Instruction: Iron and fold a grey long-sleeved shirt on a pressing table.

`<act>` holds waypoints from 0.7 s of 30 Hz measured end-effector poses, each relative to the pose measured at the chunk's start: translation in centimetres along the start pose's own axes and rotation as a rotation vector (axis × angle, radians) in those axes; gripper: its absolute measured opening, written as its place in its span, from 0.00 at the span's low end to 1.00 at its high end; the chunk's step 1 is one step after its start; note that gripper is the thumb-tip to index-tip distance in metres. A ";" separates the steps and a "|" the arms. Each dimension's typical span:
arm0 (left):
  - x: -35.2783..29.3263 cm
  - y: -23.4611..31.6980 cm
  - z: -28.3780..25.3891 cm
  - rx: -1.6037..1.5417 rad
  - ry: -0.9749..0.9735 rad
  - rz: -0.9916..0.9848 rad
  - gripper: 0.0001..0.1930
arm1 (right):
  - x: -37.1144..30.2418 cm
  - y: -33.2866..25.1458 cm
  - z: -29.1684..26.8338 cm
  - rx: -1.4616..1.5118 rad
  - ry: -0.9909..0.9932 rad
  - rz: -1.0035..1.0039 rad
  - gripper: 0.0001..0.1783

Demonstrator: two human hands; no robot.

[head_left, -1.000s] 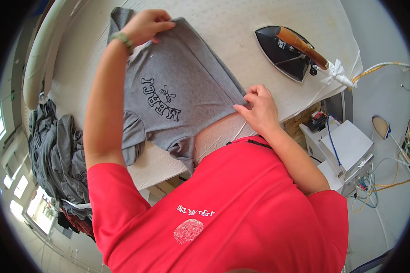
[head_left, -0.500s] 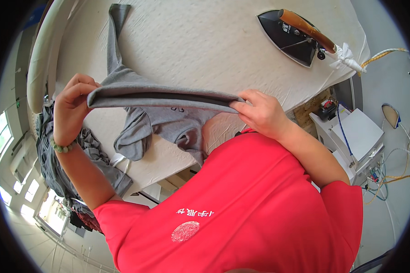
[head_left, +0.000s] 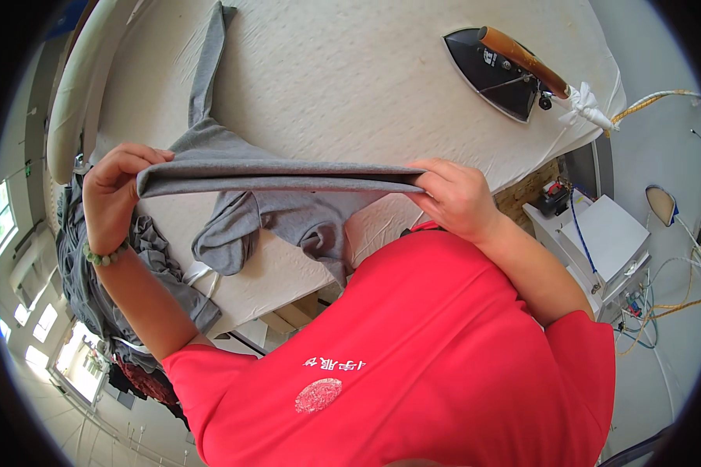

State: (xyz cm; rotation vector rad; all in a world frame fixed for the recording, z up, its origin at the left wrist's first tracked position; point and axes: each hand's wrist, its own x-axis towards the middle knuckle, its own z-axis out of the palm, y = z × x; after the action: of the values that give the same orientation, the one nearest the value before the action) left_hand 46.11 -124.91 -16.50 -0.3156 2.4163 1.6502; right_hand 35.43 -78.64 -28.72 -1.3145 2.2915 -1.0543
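Observation:
Between my two hands stretches the open edge of a grey long-sleeved shirt (head_left: 288,168), pulled nearly straight across with a dark gap between its two layers. My left hand (head_left: 117,191), with a green bead bracelet at the wrist, is closed on the left end of this edge. Closed on the right end is my right hand (head_left: 463,198), some fingers hidden by the cloth. One narrow sleeve (head_left: 209,74) runs away from me over the white padded table (head_left: 343,78). The rest of the shirt lies bunched on the table's near side.
An iron (head_left: 494,74) with a wooden handle rests at the far right of the table, its cord (head_left: 650,101) leading off right. Crumpled grey garments (head_left: 160,272) are heaped at the left. A white cabinet (head_left: 600,233) with cables stands beyond the right edge.
My left hand has moved slightly left and down, my right hand slightly right. The shirt's edge is drawn wider and more level between them. Both hands keep their grip.

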 end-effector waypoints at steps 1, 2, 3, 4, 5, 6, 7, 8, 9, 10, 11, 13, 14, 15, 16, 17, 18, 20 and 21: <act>0.1 -0.1 -0.2 0.002 0.010 0.005 0.07 | 0.0 -0.3 0.0 0.022 -0.031 0.024 0.10; 0.8 -0.8 -0.2 -0.003 0.017 0.011 0.05 | 0.3 -0.1 -0.2 0.032 -0.063 0.045 0.10; 1.7 -1.4 -0.2 -0.007 0.024 0.017 0.04 | 0.6 0.1 -0.3 0.015 -0.063 0.033 0.10; 2.9 -1.9 -0.3 -0.013 0.031 0.024 0.04 | 1.0 0.2 -0.3 0.026 -0.001 0.057 0.09; 2.9 -1.7 -0.5 -0.007 0.048 0.015 0.04 | 0.8 -0.5 -0.1 0.065 0.055 0.078 0.10; 3.5 -1.4 -0.6 0.021 0.081 0.045 0.04 | 0.5 -1.3 -0.1 0.105 0.109 0.100 0.10; 4.4 -1.3 -0.8 0.045 0.107 0.082 0.03 | 0.1 -2.3 -0.3 0.105 0.104 0.092 0.10; 6.3 -2.0 0.0 0.048 0.118 0.109 0.03 | 0.3 -2.1 -0.7 0.093 0.083 0.140 0.11; 8.5 -2.6 1.2 0.050 0.129 0.136 0.04 | 0.5 -1.8 -1.0 0.081 0.061 0.189 0.13; 10.1 -2.8 2.3 0.050 0.150 0.135 0.05 | -0.1 -2.2 -1.2 0.088 0.030 0.252 0.14; 11.6 -2.9 3.4 0.049 0.173 0.137 0.06 | -0.5 -2.4 -1.1 0.091 0.019 0.254 0.14; 15.0 -3.6 5.7 0.096 0.159 0.127 0.09 | -0.8 -0.7 -0.2 0.077 0.029 0.368 0.17; 16.7 -3.5 7.2 0.172 0.147 0.093 0.10 | -1.1 0.2 0.4 0.072 0.034 0.430 0.18; 18.3 -3.5 8.5 0.245 0.133 0.060 0.11 | -1.6 1.1 1.2 0.068 0.030 0.430 0.18; 19.9 -4.1 9.8 0.238 0.130 0.063 0.11 | -2.4 2.2 2.3 0.188 0.047 0.589 0.19; 21.2 -5.1 10.9 0.344 0.125 0.084 0.10 | -2.6 2.9 3.0 0.312 0.061 0.741 0.19; 22.3 -6.0 11.6 0.451 0.120 0.103 0.10 | -2.8 3.6 3.4 0.437 0.076 0.892 0.20; 24.1 -8.1 12.9 0.543 0.127 0.120 0.09 | -2.3 4.0 3.4 0.522 0.077 0.945 0.20; 24.8 -9.1 13.5 0.641 0.133 0.135 0.09 | -2.1 4.1 3.4 0.612 0.080 0.995 0.20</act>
State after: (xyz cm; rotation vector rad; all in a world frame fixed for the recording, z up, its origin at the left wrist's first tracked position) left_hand 25.54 -117.09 -36.40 -0.1594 2.9502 0.8276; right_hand 35.98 -77.19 -34.20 0.1264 1.9720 -1.2239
